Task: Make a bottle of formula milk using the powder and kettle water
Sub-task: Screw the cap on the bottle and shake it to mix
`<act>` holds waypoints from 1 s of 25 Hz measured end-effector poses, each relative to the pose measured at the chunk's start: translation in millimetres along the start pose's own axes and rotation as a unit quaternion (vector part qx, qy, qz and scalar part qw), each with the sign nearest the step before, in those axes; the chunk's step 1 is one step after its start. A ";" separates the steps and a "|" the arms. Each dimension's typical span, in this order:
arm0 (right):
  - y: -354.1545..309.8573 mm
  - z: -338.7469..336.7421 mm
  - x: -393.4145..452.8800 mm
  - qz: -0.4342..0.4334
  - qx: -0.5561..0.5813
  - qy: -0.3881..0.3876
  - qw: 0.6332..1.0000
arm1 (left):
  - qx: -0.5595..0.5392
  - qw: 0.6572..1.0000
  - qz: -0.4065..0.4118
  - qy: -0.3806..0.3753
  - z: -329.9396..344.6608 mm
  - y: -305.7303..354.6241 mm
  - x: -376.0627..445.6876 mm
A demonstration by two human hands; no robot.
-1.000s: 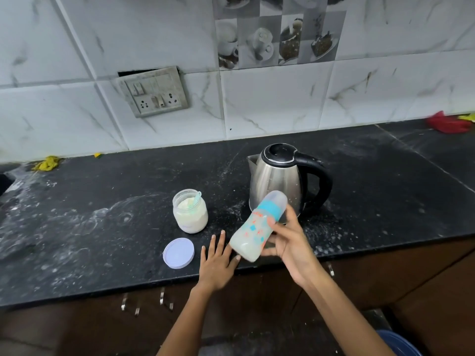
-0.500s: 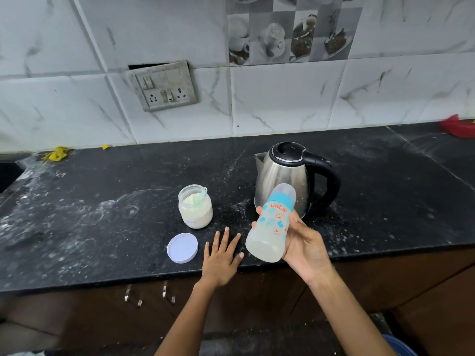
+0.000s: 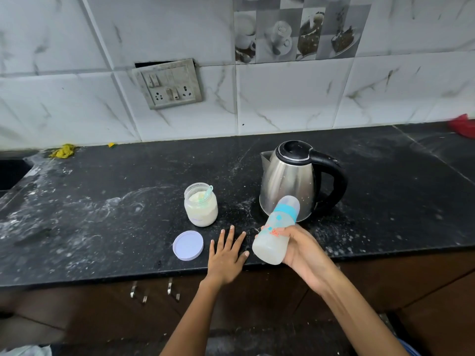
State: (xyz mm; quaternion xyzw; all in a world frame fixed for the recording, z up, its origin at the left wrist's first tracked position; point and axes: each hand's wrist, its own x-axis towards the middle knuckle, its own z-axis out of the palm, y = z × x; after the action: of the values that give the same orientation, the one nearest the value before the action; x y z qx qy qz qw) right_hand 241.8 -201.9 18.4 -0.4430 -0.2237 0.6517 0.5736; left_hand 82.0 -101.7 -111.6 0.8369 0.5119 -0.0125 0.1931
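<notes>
**Capped bottle tilted in the right hand, left palm flat on the counter**

Compared with half a second ago, the bottle (image 3: 276, 231) leans further, its capped top angled up and away toward the kettle (image 3: 289, 181), and its printed side has turned partly under the fingers. The right hand (image 3: 299, 249) grips its lower body, fingers wrapped tight around it, just above the counter (image 3: 102, 227) edge. The left hand (image 3: 226, 255) remains flat on the counter, fingers spread, between the loose lid (image 3: 188, 245) and the bottle. The bottle holds cloudy white liquid beneath a blue collar and clear cap. The open powder jar (image 3: 201, 204) stands behind the lid, a scoop (image 3: 208, 192) inside.
</notes>
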 end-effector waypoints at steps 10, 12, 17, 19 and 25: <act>-9.2 10.0 5.7 -0.169 -0.015 0.087 0.982 | -0.001 1.000 -0.001 0.002 0.4 0.5 1.5; 7.4 16.8 -1.1 -0.132 -0.115 0.031 0.984 | 0.041 0.999 -0.003 -0.008 2.2 -1.0 0.6; -12.8 12.4 7.9 -0.175 0.004 0.099 0.979 | 0.005 1.000 -0.005 0.003 -0.4 2.6 0.1; -0.1 14.4 5.1 -0.157 -0.076 0.061 0.983 | 0.040 0.999 -0.007 -0.012 -2.0 2.5 -1.3; -6.8 12.9 16.1 -0.194 0.006 0.106 0.975 | 0.011 1.000 -0.011 -0.011 -1.5 3.9 0.4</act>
State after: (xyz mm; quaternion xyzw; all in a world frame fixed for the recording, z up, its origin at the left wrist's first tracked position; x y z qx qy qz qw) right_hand 235.6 -182.2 25.2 -0.4548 -0.2393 0.4787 0.7119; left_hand 85.3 -102.4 -109.0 0.8334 0.5186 -0.0292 0.1890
